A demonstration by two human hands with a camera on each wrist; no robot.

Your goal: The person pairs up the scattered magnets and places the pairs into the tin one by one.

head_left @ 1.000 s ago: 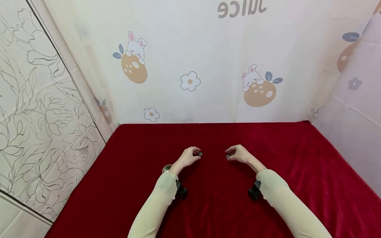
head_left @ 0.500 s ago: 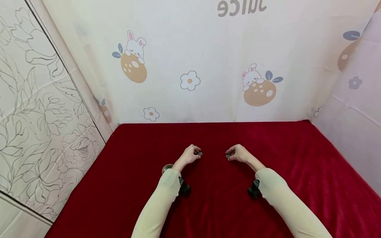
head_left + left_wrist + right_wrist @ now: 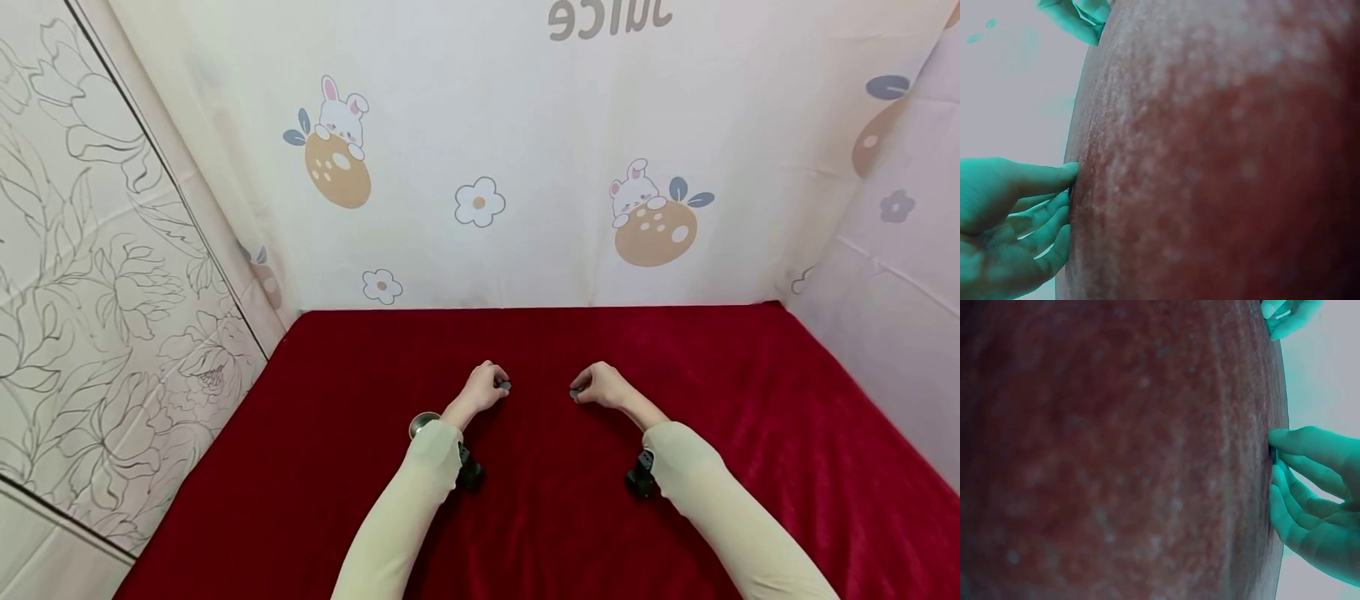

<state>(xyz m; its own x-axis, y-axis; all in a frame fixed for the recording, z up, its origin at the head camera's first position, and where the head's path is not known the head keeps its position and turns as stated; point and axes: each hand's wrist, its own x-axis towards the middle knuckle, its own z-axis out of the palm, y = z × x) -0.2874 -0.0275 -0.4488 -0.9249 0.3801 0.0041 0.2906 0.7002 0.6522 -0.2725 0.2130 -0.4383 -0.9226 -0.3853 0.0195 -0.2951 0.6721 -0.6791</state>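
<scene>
Near the middle of the red cloth, my left hand (image 3: 480, 387) pinches a small dark grey disc (image 3: 506, 385) between thumb and fingers. Facing it across a short gap, my right hand (image 3: 606, 388) pinches a similar grey disc (image 3: 575, 392). In the left wrist view the fingertips of the left hand (image 3: 1019, 215) are right at the cloth, with its disc mostly hidden. The right wrist view has the right hand (image 3: 1319, 487) at the cloth too, a dark edge of the disc (image 3: 1274, 455) showing between thumb and fingers.
A small round metal dish (image 3: 421, 423) stands beside the left wrist, partly covered by the sleeve. The red velvet cloth (image 3: 540, 533) covers the table up to the printed curtain (image 3: 540, 258) behind. Black wrist cameras hang under both forearms.
My left wrist and forearm have shifted slightly to the right, and more of the metal dish shows. The right hand has hardly moved. Both discs stay pinched.
</scene>
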